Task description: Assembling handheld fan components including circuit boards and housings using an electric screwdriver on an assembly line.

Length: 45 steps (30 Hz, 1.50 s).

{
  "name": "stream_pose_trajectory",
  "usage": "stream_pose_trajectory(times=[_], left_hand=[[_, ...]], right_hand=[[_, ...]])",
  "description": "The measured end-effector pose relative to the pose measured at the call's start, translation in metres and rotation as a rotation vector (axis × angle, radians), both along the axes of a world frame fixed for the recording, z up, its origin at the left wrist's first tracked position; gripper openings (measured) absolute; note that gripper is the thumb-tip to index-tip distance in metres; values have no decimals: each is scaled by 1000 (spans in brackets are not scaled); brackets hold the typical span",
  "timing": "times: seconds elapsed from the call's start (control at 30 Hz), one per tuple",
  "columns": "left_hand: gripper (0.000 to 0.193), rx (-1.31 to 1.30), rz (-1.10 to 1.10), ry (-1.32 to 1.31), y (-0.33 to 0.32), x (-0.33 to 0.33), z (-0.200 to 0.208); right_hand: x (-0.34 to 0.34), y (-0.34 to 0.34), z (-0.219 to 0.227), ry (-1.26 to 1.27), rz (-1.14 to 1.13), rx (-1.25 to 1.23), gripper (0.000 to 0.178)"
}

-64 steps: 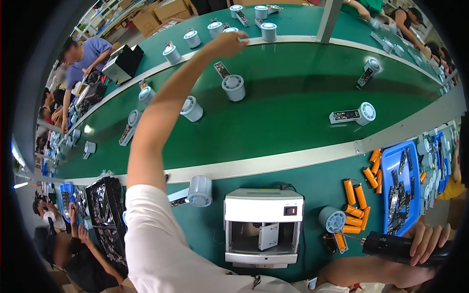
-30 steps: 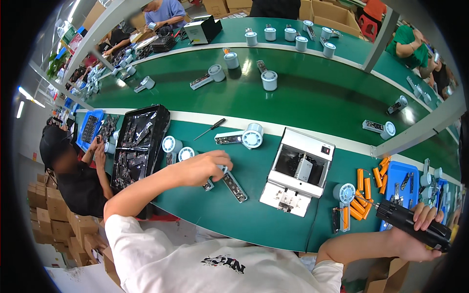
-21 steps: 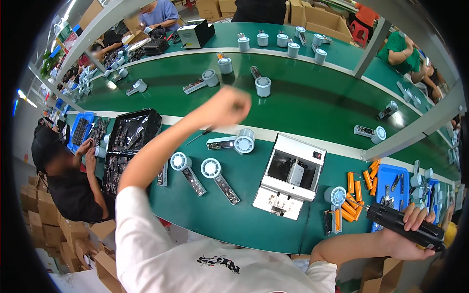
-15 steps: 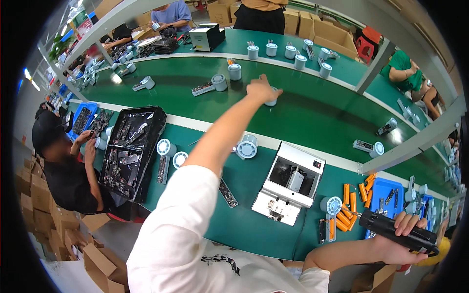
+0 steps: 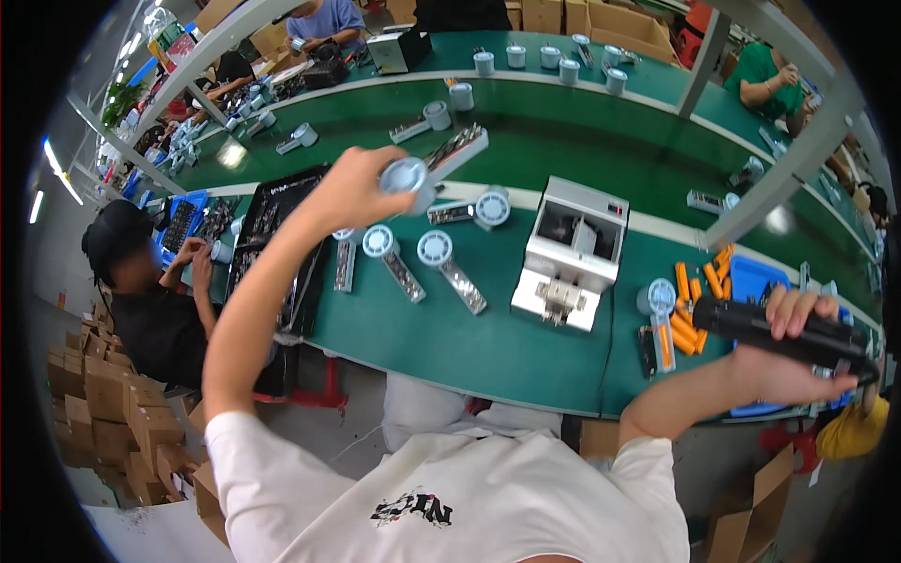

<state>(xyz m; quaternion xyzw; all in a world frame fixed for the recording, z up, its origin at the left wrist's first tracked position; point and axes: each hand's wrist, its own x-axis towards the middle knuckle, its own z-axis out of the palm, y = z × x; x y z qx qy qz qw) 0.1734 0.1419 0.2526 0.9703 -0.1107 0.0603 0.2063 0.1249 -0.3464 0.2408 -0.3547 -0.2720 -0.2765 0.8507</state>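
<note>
My left hand (image 5: 357,188) grips the round head of a light blue handheld fan unit (image 5: 407,175), held up over the inner edge of the green bench. Its open handle, with parts showing inside, points up and right. Several similar units lie below it, among them one fan unit (image 5: 435,249) with its handle toward me. Fingers wrapped round the body, my right hand (image 5: 788,373) holds a black electric screwdriver (image 5: 779,330) above the right side of the bench. Under its front end lies another fan unit (image 5: 661,296) beside orange cylindrical cells (image 5: 683,328).
A white and grey machine (image 5: 571,253) stands mid-bench, its cable running toward me. The blue tray (image 5: 751,277) is at right, a black-lined tray (image 5: 282,206) at left beside a seated co-worker (image 5: 141,300). The green conveyor (image 5: 582,145) crosses beyond; a metal post (image 5: 784,192) rises at right.
My left hand has come back from over the conveyor toward the left, bringing a fan unit up with it. My right hand still holds the screwdriver. The view has shifted.
</note>
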Motion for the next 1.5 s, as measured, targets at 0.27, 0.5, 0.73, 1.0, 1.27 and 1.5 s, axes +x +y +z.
stream_pose_trajectory(times=[0.27,0.5,0.73,1.0,1.27,1.5], left_hand=[[58,402,-668,258,-53,-136,-46],[61,499,-977,193,-109,-94,-106],[47,267,-673,-429,-128,-120,-154],[44,-497,-119,-218,-150,-229,-210],[63,-225,-279,-90,-131,-220,-210],[63,-247,-289,-150,-139,-219,-225]], right_hand=[[-30,91,23,154,26,-123,100],[-97,87,19,207,58,-233,97],[-105,67,18,323,-96,-286,92],[-28,115,0,202,133,-346,102],[27,146,-18,264,114,-442,105],[34,175,-24,295,-212,-510,104]])
